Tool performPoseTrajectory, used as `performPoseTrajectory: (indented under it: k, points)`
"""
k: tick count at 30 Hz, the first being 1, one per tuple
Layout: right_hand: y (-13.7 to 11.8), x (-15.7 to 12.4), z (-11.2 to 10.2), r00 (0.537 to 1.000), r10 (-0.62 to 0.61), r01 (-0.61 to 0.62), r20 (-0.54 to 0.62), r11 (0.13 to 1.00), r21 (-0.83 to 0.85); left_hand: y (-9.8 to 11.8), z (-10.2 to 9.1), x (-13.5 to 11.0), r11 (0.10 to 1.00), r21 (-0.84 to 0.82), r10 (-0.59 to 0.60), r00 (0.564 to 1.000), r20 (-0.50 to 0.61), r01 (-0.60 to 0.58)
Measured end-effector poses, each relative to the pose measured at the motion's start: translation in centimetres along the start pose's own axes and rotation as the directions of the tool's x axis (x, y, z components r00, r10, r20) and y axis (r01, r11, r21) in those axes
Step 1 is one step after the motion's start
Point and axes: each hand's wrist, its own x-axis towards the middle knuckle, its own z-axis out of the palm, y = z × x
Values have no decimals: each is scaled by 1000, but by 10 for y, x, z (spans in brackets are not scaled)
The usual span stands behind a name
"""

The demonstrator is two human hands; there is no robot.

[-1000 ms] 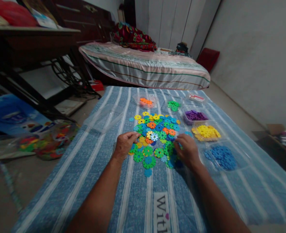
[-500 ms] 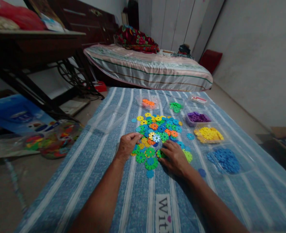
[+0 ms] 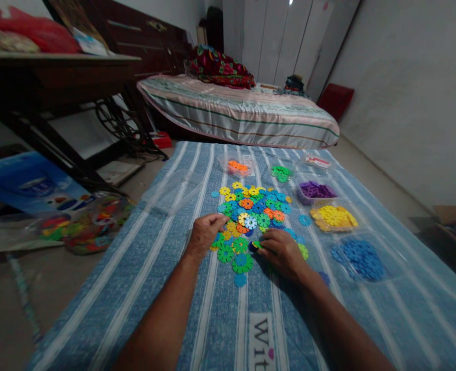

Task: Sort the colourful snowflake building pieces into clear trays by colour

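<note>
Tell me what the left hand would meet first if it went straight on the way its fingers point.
The left hand would likely meet the disc pile; depth leaves unclear which disc comes first.

Pile of notched, multicoloured discs (image 3: 250, 222)
Mostly flat and overlapping; a green disc (image 3: 256, 244) tilts at the pile's near side, a light-blue disc (image 3: 304, 220) lies right of the pile.

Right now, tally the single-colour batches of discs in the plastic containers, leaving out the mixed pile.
Orange batch: 1
Green batch: 1
Purple batch: 1
Yellow batch: 1
Blue batch: 1
Total: 5
</note>
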Motion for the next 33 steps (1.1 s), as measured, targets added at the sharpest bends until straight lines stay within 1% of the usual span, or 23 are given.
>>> performPoseTrajectory:
  k: [3,9,15,21,24,28,30,33]
  points:
    - [-1,2,-4,1000,-5,6,24,1000,-22,-1,0,0,1000,2,-2,1000,-1,2]
    - [-6,4,-11,982,-69,79,174,996,-51,-4,0,2,1000,11,2,1000,2,-2]
    - [-7,7,-17,972,-69,73,225,997,-13,-9,0,3,1000,15,17,1000,9,-17]
    - [-4,6,-18,964,-53,43,262,998,43,-8,0,3,1000,17,10,1000,12,-10]
    - [-5,6,-19,972,22,-27,232,999,22,-6,0,2,1000,10,1,1000,7,-1]
    - [-10,6,-20,975,183,-185,129,983,9,-5,0,2,1000,10,-13,1000,15,13]
    - [-13,9,-20,959,261,-267,110,963,44,-5,-1,3,1000,9,-15,1000,15,14]
    - [-7,23,-20,904,411,-422,117,902,93,-5,-2,4,1000,9,-15,1000,18,15]
